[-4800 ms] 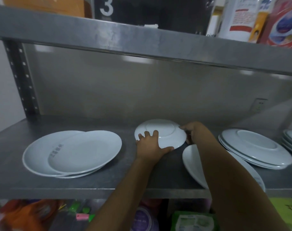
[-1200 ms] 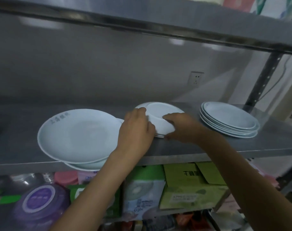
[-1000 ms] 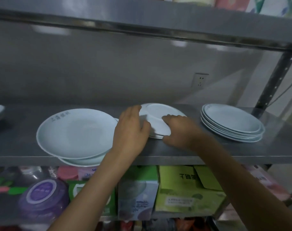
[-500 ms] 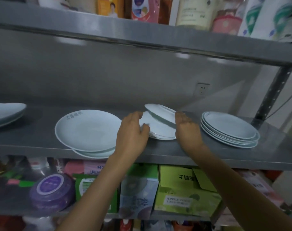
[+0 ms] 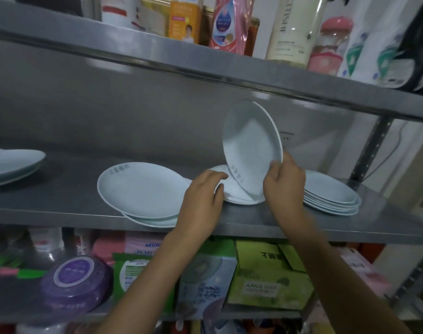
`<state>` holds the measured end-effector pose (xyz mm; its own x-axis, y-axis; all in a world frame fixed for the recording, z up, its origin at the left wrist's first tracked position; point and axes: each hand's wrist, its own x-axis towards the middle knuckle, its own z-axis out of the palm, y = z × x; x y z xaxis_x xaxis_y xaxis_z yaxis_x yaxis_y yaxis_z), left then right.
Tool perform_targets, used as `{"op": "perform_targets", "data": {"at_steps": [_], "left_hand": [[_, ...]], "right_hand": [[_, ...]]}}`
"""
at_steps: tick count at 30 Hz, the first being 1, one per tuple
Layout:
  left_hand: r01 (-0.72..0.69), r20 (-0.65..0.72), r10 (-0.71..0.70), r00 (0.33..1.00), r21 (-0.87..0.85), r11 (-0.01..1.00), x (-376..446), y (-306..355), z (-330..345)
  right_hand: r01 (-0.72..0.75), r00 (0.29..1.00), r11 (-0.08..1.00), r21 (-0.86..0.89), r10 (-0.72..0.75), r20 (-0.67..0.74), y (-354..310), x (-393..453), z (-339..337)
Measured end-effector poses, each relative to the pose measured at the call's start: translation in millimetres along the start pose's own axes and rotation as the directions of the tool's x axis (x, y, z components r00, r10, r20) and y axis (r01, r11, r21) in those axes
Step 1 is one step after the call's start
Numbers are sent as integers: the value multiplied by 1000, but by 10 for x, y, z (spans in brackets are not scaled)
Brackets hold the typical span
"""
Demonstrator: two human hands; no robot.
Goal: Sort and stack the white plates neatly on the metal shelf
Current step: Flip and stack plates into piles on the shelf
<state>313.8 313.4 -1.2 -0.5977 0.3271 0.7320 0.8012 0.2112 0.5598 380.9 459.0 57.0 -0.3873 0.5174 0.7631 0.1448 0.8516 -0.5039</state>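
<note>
Metal shelf point(image 5: 61, 196) beneath an upper shelf of bottles. Fingers point(image 5: 274, 165) of the right hand point(image 5: 284, 184) pinch the rim of a white plate point(image 5: 251, 150), tilted nearly upright, grey lettering near its lower edge, above a small plate stack point(image 5: 232, 196). Left hand point(image 5: 200, 201), fingers loosely curved, rests at that stack's left rim. Larger stacks lie left point(image 5: 140, 186) and right point(image 5: 331, 194).

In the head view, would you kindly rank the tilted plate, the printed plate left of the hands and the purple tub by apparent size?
1. printed plate
2. tilted plate, foreshortened, so unsure against it
3. purple tub, nearer the camera
</note>
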Motion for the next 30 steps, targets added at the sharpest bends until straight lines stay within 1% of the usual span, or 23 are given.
{"op": "perform_targets", "data": {"at_steps": [2,4,5,6,8,10,11,13,17,19,20,22,25,26,28,30], "left_hand": [[-6,17,6,1000,-23,1000,-61,20,-21],[-24,52,24,998,-12,1000,-119,11,-33],[-40,78,39,996,5,999,-149,-2,-44],[-55,110,52,993,26,998,-174,-11,-58],[-88,146,77,986,70,994,-202,-47,-86],[-100,123,87,989,104,989,-215,-85,-115],[-101,98,89,991,122,987,-219,-104,-128],[-115,30,112,993,161,980,-217,-146,-164],[-101,-80,119,990,200,975,-196,-178,-290],[-77,-132,108,985,223,972,-203,-198,-366],[-57,-156,94,983,224,973,-215,-212,-413],[-25,-196,68,978,214,976,-251,-244,-509],[-1,-238,56,970,226,974,-319,-320,-642],[6,-246,52,968,229,973,-343,-344,-681],[10,-245,48,968,230,973,-373,-389,-747],[24,-231,30,972,229,973,-401,-432,-795]], "right_hand": [[-101,995,989,106,102,-7,-86,-89,16],[-255,966,930,263,259,23,-170,-160,31],[-344,936,863,370,345,64,-218,-190,39],[-429,897,771,471,426,120,-259,-210,46],[-571,799,549,610,544,258,-330,-226,61],[-653,711,338,677,581,396,-352,-221,106],[-682,678,271,679,582,449,-356,-216,134],[-723,635,203,660,572,520,-354,-219,207],[-761,609,135,635,487,626,-383,-280,344],[-771,615,158,617,435,658,-434,-317,389],[-768,632,207,606,404,662,-461,-333,403],[-746,663,357,561,334,670,-515,-349,413],[-675,666,614,409,269,695,-558,-386,420],[-640,668,681,356,263,697,-557,-404,430],[-590,671,751,296,253,697,-554,-444,464],[-571,661,773,275,235,713,-539,-489,507]]}}
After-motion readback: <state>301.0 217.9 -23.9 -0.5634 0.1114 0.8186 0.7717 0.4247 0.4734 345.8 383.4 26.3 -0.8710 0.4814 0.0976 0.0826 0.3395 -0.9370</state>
